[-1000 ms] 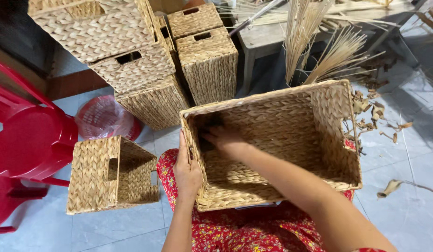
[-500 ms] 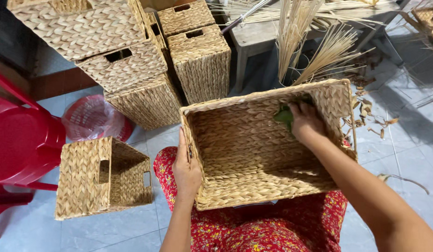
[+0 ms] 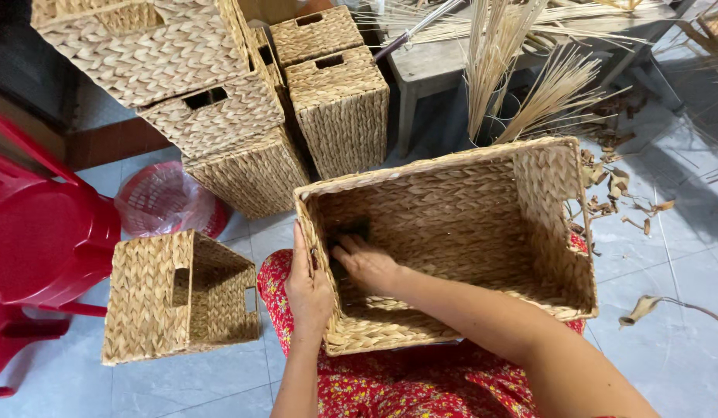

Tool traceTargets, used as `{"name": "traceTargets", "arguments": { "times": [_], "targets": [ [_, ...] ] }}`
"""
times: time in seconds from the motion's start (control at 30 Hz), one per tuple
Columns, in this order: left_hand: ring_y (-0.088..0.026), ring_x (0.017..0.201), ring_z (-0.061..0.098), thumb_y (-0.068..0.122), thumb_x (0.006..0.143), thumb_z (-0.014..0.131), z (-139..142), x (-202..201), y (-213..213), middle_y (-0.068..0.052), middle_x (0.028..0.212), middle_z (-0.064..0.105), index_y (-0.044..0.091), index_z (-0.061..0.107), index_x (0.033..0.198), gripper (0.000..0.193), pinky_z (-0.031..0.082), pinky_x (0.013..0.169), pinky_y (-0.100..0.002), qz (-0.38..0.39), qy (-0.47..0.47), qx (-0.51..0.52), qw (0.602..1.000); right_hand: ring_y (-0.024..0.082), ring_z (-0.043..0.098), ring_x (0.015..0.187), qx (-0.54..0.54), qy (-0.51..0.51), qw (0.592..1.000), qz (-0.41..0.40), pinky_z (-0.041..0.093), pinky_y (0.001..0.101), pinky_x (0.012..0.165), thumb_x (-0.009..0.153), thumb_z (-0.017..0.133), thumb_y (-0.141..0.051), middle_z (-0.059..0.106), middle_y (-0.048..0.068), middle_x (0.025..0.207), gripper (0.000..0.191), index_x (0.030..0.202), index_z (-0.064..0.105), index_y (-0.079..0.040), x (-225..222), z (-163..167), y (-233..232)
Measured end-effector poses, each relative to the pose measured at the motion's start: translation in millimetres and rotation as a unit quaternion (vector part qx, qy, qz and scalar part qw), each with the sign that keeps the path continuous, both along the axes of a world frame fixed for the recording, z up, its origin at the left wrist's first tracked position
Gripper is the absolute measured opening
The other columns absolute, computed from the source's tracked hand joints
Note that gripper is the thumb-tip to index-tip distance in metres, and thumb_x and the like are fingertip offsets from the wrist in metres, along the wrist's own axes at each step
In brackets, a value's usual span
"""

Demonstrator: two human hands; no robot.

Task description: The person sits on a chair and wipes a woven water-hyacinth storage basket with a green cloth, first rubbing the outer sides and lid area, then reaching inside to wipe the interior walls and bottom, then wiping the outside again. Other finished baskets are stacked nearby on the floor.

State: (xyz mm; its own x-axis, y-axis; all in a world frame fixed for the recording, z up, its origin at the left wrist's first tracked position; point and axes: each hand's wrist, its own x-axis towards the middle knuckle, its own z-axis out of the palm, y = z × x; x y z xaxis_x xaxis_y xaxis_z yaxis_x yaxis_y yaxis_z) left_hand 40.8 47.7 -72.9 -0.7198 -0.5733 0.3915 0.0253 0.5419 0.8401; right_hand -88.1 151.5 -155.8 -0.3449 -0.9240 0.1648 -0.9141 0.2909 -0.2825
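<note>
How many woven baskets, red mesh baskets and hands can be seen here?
Woven baskets: 7
Red mesh basket: 1
Hands: 2, left hand against the lap basket rim, right hand inside it
Total: 10
</note>
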Motion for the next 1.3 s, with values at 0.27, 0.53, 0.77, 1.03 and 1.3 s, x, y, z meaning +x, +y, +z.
{"name": "traceTargets", "arguments": {
  "times": [0.27, 0.53, 0.77, 1.03, 1.3],
  "targets": [
    [-0.026, 0.113, 0.07, -0.011, 0.082, 0.046, -1, -4, 0, -0.016, 0.143, 0.064, 0.016, 0.034, 0.161, 0.084, 0.053, 0.093, -0.032, -0.009, -0.003, 0.022, 1.0, 0.035, 0.045, 0.139, 0.174, 0.09, 0.98, -0.037, 0.046, 0.0457, 0.111, 0.079, 0.062, -0.007, 0.042, 0.009, 0.154, 0.057, 0.134, 0.06, -0.023, -57, 17, 88],
    [-0.023, 0.091, 0.071, -0.01, 0.08, 0.047, 4, -10, 6, -0.014, 0.136, 0.068, 0.02, 0.035, 0.16, 0.087, 0.055, 0.079, -0.032, -0.008, -0.043, 0.032, 0.999, 0.041, 0.059, 0.129, 0.312, 0.107, 0.891, -0.313, 0.058, 0.0486, 0.094, 0.094, 0.055, -0.012, 0.041, 0.015, 0.154, 0.054, 0.146, 0.049, -0.023, -107, 18, 220],
    [-0.024, 0.087, 0.071, -0.01, 0.08, 0.048, 2, -10, 6, -0.013, 0.134, 0.07, 0.023, 0.036, 0.159, 0.086, 0.056, 0.076, -0.034, 0.011, -0.057, 0.067, 0.996, 0.042, 0.062, 0.12, 0.352, 0.091, 0.908, -0.209, 0.063, 0.0412, 0.082, 0.093, 0.057, -0.006, 0.022, 0.026, 0.164, 0.076, 0.16, 0.03, -0.03, -89, -1, 154],
    [-0.024, 0.102, 0.072, -0.012, 0.079, 0.046, -4, -8, -2, -0.015, 0.137, 0.067, 0.021, 0.035, 0.161, 0.089, 0.055, 0.088, -0.033, 0.022, -0.042, 0.041, 0.998, 0.033, 0.073, 0.105, 0.33, -0.019, 0.943, -0.045, 0.063, 0.0425, 0.083, 0.092, 0.061, -0.008, 0.056, 0.023, 0.139, 0.047, 0.139, 0.058, -0.01, -28, 7, 32],
    [-0.023, 0.115, 0.07, -0.012, 0.081, 0.044, -2, -3, -4, -0.015, 0.146, 0.062, 0.019, 0.033, 0.161, 0.086, 0.053, 0.093, -0.031, -0.005, -0.025, 0.053, 0.998, 0.041, 0.046, 0.133, 0.249, -0.068, 0.965, 0.052, 0.05, 0.0475, 0.101, 0.078, 0.078, -0.028, 0.042, 0.018, 0.147, 0.07, 0.141, 0.05, -0.016, 3, 11, 20]
  ]
}}
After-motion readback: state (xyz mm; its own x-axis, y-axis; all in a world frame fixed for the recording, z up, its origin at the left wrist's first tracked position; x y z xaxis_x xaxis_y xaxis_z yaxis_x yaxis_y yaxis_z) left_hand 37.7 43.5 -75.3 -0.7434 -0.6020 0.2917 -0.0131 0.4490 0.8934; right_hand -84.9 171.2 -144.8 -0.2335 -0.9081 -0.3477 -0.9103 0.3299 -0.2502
